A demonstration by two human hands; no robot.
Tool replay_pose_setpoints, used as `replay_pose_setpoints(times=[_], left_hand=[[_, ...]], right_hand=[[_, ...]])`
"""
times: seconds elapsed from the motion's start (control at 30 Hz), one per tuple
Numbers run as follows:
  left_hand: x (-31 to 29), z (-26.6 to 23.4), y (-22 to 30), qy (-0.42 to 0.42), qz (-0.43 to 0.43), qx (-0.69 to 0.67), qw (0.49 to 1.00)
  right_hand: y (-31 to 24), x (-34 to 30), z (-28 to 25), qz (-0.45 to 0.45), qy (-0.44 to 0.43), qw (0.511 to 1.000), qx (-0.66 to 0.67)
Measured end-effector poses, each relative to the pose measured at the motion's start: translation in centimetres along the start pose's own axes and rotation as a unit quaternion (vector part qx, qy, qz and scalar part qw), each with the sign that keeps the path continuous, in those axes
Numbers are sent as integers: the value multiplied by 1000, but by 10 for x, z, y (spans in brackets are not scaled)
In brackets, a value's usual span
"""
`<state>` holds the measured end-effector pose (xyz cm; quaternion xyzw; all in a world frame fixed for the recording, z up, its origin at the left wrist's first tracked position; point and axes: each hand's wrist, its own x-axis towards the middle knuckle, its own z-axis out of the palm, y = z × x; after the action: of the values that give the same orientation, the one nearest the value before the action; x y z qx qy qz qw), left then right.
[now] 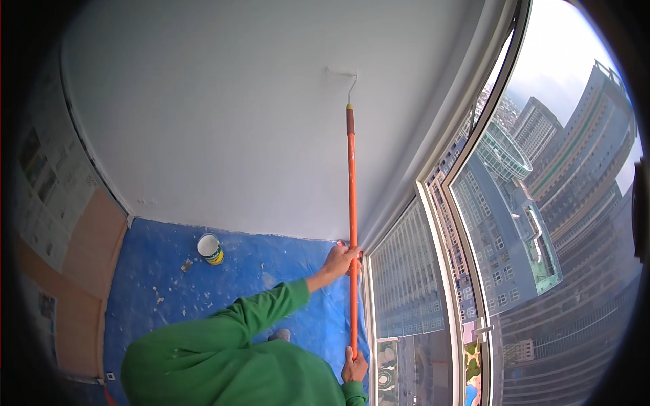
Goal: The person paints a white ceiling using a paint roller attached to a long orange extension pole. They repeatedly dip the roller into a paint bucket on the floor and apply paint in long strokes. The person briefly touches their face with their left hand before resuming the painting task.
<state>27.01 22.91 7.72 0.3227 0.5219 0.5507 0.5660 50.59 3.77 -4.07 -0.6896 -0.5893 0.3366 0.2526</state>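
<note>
A long orange extension pole runs up in front of me, with a dark red grip and a yellow collar near its top. Its far end carries a paint roller on a bent wire frame, which appears to be against the pale wall; the white sleeve barely stands out from the paint. My left hand is closed round the pole's middle part. Lower down, my right hand grips the pole near its bottom end. Both arms wear green sleeves.
Blue sheeting, spotted with white flecks, covers the floor. An open paint bucket stands on it near the wall. Tall framed windows line the right side, with a handle. Brown board and paper cover the left side.
</note>
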Motion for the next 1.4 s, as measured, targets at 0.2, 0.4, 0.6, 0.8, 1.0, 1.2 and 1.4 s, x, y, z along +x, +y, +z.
replay_pose_setpoints(times=[0.2,0.4,0.6,0.8,1.0,1.2,1.4], left_hand=[[27,-7,89,-19,90,15,996],[19,-13,60,-10,52,15,999],[-9,-16,-41,12,-42,47,998],[-12,-1,-23,-26,4,40,999],[21,5,27,-36,48,9,998],[48,17,128,-35,153,39,987],[66,32,226,-24,217,60,974]], right_hand=[[-76,44,-8,-26,-6,997,68],[-42,38,6,-24,-30,998,50],[45,-15,18,31,-45,998,-6],[47,-15,14,24,-77,996,44],[65,22,33,-26,-37,996,83],[99,7,7,52,-173,969,171],[56,35,4,-189,-3,967,169]])
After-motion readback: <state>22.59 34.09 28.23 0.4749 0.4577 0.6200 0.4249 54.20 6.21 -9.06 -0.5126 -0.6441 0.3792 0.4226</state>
